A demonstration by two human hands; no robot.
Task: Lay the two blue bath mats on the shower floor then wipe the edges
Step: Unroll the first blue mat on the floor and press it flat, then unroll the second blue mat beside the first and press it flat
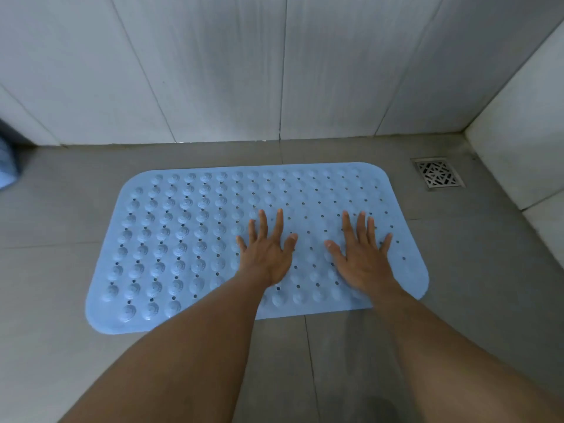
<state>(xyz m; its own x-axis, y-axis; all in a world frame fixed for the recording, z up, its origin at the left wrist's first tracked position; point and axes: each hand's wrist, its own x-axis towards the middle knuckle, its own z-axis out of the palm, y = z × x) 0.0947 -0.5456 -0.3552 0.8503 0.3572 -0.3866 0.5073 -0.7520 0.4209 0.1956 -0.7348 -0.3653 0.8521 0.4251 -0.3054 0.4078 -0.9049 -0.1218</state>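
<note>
Now my left hand (265, 254) and right hand (360, 254) press flat, fingers spread, gripping nothing, on the first blue mat (183, 239); next I must fetch the second.

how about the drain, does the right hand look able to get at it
Probably yes. The right hand lies flat on the mat, holding nothing, and only mat and bare floor lie between it and the drain off to its right.
</note>
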